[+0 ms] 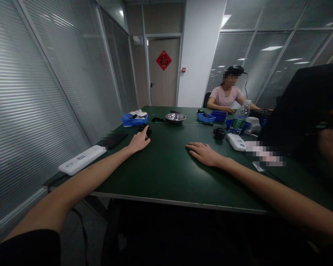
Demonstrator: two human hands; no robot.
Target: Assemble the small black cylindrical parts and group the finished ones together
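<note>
My left hand reaches forward over the left part of the green table. Its index finger stretches onto a shiny black lumpy object, with the thumb held apart; the far fingers are partly hidden, and no closed grip shows. Palm down on the table, my right hand lies flat with its fingers extended and holds nothing. Beyond it to the right sits a second shiny black lumpy object, apart from the hand.
Farther back are a metal bowl, a filled blue basket and a small blue basket. A white power bank lies left; a water bottle and white device stand right. A person sits opposite.
</note>
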